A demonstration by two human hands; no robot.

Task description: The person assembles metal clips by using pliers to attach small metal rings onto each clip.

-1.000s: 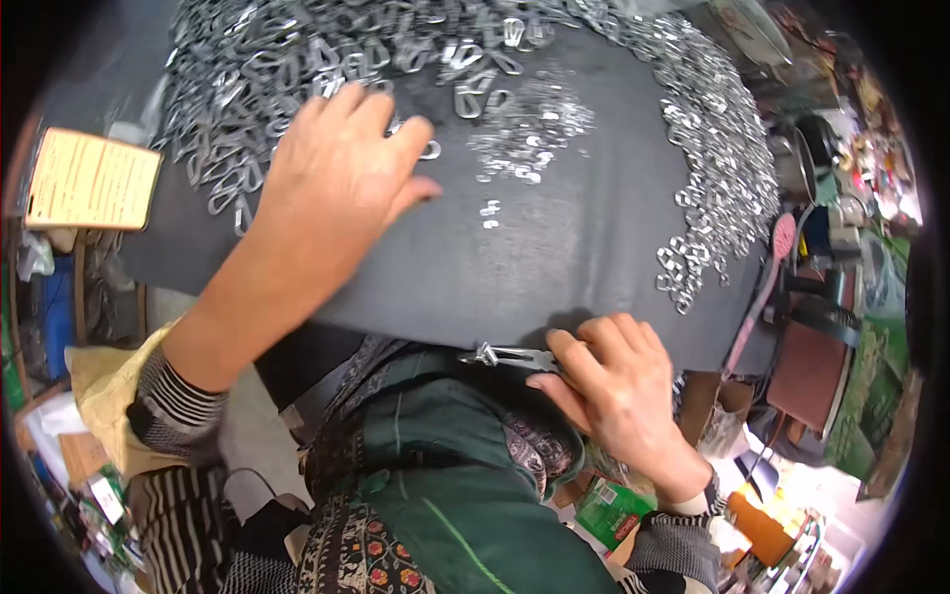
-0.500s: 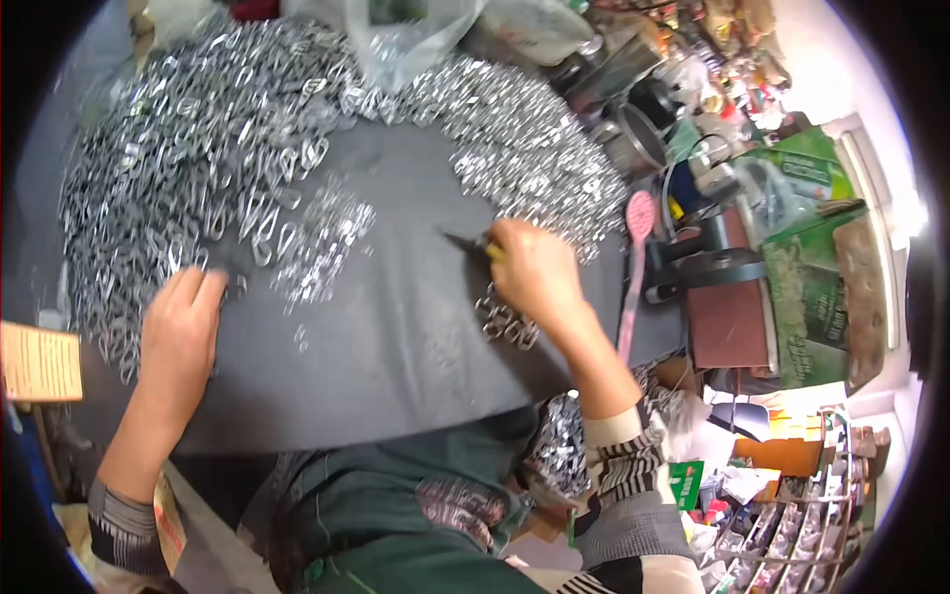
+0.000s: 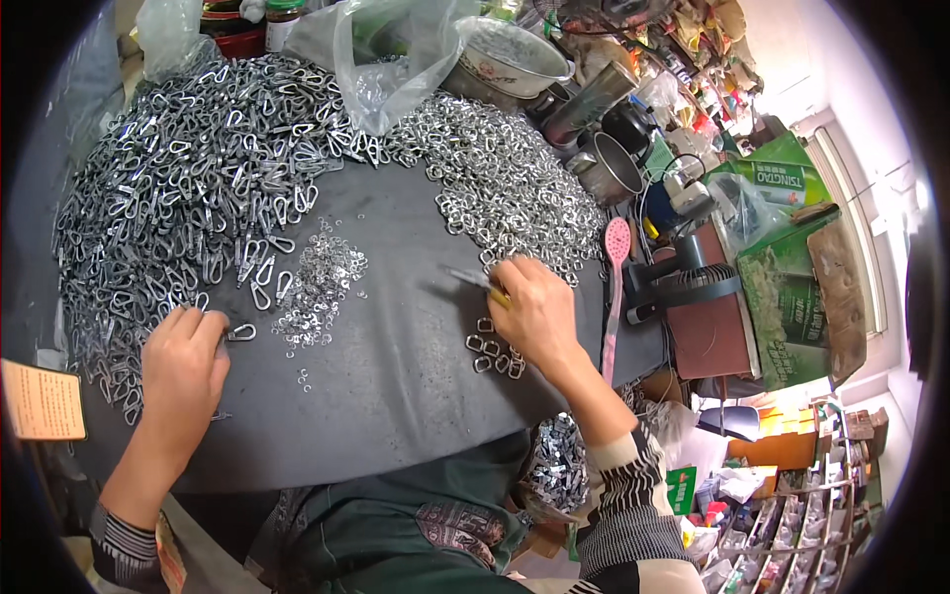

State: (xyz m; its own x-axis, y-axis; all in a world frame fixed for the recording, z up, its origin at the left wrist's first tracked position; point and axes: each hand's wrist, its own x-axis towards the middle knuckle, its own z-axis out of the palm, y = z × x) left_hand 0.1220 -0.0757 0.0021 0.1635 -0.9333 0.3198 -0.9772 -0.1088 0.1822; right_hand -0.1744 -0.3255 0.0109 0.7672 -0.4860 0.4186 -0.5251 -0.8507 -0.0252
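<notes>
In the head view, the pliers (image 3: 473, 280) have a slim, pointed grey nose and a yellow handle, and the nose points left. The snap hooks (image 3: 198, 168) are grey metal, teardrop-shaped loops with a narrow neck, heaped thickly in a broad bank; one loose hook (image 3: 240, 333) lies flat at the bank's inner edge. The small rings (image 3: 317, 282) are bright and silvery, spread in a patch, and the metal links (image 3: 520, 188) form a second bank of rounded loops.

All of this lies on a dark grey bench (image 3: 396, 386) with a curved near edge. A clear plastic bag (image 3: 381, 94) and a pale basin (image 3: 510, 59) stand beyond the banks. Along the right side are a metal pot (image 3: 611, 168), a pink brush (image 3: 614, 297) with a round head, and a dark fan (image 3: 698, 287). Crowded shelves (image 3: 782, 540) fill the lower right.

The right hand (image 3: 534, 307) has its grip closed around the yellow handle, with the nose jutting out past the fingers above the bench. A few links (image 3: 495, 351) lie just below this hand. The left hand (image 3: 185, 361) rests at the hooks' near edge, fingers curled, the loose hook just beside its fingertips; whether its grip encloses anything, I cannot tell.
</notes>
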